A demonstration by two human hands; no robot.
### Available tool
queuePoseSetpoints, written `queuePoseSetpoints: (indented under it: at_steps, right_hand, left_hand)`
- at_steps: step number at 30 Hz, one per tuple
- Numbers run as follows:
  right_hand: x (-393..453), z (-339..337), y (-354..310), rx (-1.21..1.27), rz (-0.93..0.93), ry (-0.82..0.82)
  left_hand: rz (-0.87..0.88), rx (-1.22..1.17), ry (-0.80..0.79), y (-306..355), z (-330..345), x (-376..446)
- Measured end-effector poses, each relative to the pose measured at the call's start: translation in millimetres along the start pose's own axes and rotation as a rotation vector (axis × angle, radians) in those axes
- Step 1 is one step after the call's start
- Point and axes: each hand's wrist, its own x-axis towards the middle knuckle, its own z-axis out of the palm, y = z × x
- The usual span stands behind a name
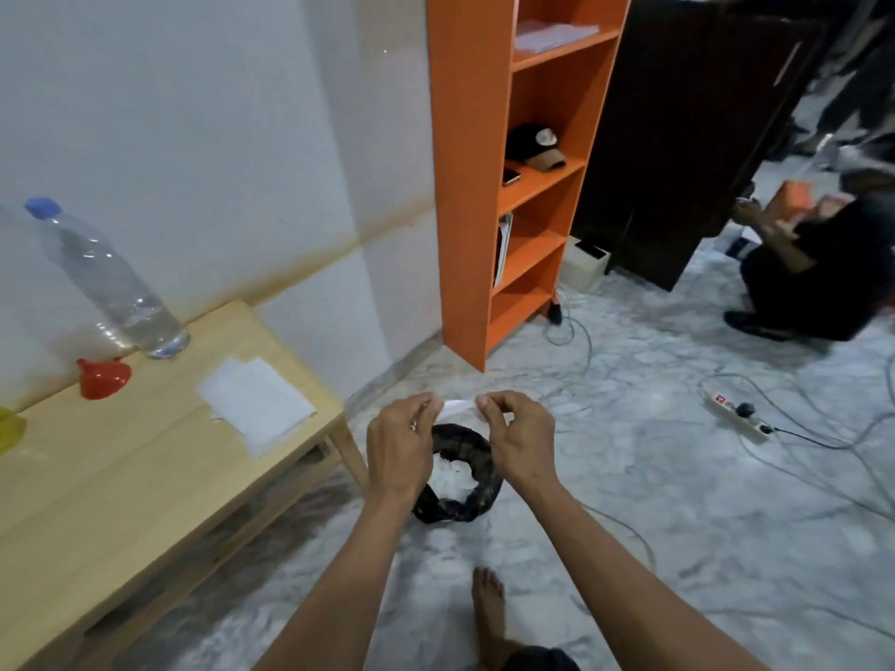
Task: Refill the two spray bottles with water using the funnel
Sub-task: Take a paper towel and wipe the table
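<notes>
Both hands (460, 445) pinch white paper (459, 405) beyond the table edge (334, 414).

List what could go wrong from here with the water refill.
1. The water bottle stands near the table edge by the wall, next to loose papers; a spill while pouring would likely soak them.
2. A power strip and cables lie on the floor; spilled water reaching them could be hazardous.
3. Both hands, left hand and right hand, pinch a white scrap over a black bag, so neither is free for the red funnel.

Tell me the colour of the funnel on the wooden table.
Red; the plastic funnel shows best in the head view.
</notes>
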Motion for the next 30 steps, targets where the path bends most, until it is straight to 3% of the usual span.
queuePoseSetpoints:
  at_steps: [15, 30]
  right_hand:
    - [143, 69, 109, -0.147, 0.315, -0.166]
    - [172, 161, 227, -0.214, 0.516, -0.238]
  left_hand:
    - [-0.136, 0.235, -0.111, -92, 137, 103]
    - [-0.451, 0.269, -0.201, -220, 215, 119]
